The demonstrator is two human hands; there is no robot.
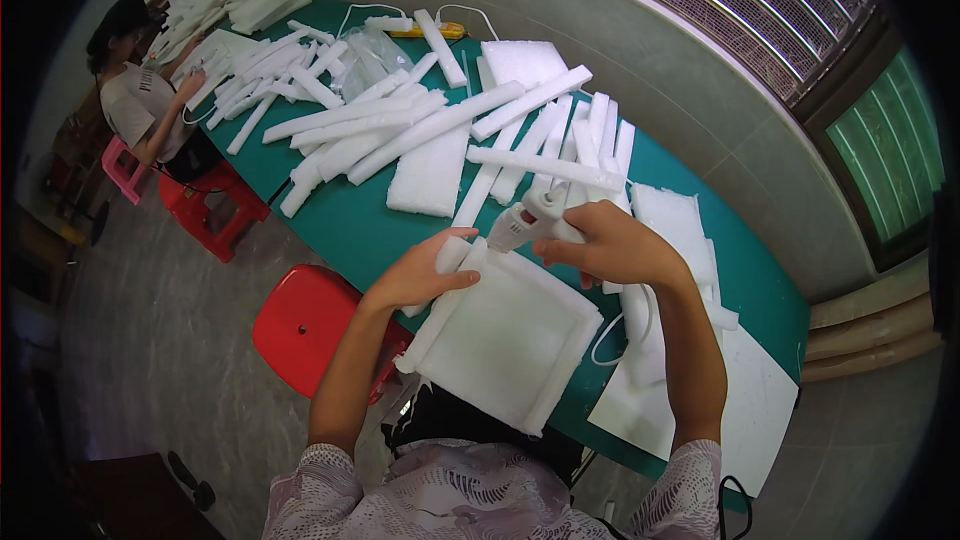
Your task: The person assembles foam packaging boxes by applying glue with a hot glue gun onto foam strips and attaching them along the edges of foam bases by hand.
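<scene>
In front of me a square white foam tray (505, 325) with raised strip walls rests at the table's near edge, tilted toward me. My left hand (415, 275) grips its far left corner, thumb on top of the foam wall. Next to those fingers a short white foam piece (452, 255) shows; whether it is fixed to the wall I cannot tell. My right hand (622, 248) is wrapped round a white hot glue gun (514, 226), whose nozzle points down at the tray's far left corner. Its white cord (603, 348) loops below my right wrist.
Loose foam strips (380, 135) are heaped over the green table (340, 230), with foam slabs (428, 175) among them. A white board (745, 405) lies at the right. A red stool (300, 330) stands left. Another person (140, 105) sits at the far left end.
</scene>
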